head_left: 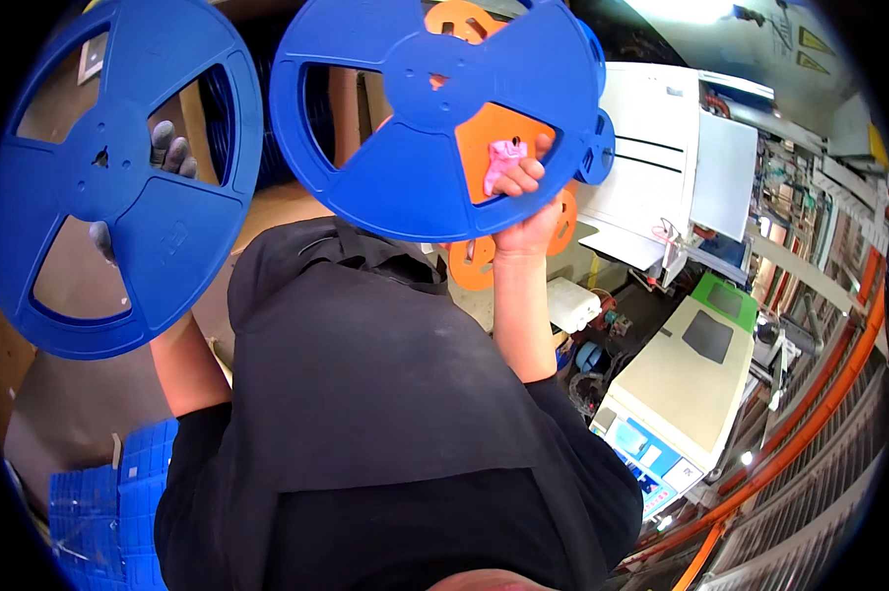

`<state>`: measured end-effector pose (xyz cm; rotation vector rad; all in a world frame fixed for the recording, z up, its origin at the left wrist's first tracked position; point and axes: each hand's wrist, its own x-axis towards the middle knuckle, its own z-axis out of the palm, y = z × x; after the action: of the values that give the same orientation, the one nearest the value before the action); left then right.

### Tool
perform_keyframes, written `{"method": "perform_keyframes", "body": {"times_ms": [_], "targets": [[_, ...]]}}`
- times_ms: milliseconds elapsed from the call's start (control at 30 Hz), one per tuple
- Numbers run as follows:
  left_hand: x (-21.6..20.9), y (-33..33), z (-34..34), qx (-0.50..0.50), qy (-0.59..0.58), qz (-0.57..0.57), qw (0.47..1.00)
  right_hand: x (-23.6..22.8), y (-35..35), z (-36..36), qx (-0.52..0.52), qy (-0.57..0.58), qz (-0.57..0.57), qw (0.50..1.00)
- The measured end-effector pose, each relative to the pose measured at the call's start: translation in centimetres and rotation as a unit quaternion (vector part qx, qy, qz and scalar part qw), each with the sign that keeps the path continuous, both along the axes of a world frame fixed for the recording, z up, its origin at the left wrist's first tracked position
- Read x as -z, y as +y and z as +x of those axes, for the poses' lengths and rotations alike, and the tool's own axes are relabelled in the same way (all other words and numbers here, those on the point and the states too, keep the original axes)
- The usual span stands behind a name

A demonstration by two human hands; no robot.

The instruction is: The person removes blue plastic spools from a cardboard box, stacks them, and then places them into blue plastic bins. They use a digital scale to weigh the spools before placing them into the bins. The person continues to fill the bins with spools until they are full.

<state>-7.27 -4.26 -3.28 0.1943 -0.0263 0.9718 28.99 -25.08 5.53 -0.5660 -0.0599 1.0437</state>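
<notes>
My left hand point(176, 155), in a grey glove, is behind a large blue plastic reel flange point(109, 167) at the far left. Its fingertips and thumb show through two cut-outs, gripping a spoke from behind. A second blue flange point(405, 158) is held up at top centre. My right hand point(521, 179) wraps its fingers through a cut-out and around the lower right rim. A crumpled pink thing point(503, 163) is at these fingers; I cannot tell whether it is a cloth or a glove. Both flanges are tilted and apart from each other.
Orange flanges point(472, 264) lie behind the right-hand flange, beside a small blue reel point(596, 148). Blue crates point(119, 502) are stacked at lower left. To the right stand a white machine point(646, 158) and a beige-and-green machine point(691, 364), with orange pipes point(809, 433) beyond.
</notes>
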Motion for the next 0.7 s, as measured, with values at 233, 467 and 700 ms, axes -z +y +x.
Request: {"method": "perform_keyframes", "body": {"times_ms": [233,467,700], "targets": [[-1.1,-3.2,9.0,0.037,0.361,-0.062,0.930,-3.7,7.3,-8.5,-0.036,-0.394,-0.203,0.896],[-1.6,-6.0,12.5,0.194,0.146,-0.143,0.960,-2.6,9.7,-15.9,-0.245,-0.696,-0.104,0.667],[1.0,-4.9,12.7,0.241,-0.128,-0.159,0.949,-2.9,8.1,-9.3,-0.046,-0.614,-0.146,0.774]]}}
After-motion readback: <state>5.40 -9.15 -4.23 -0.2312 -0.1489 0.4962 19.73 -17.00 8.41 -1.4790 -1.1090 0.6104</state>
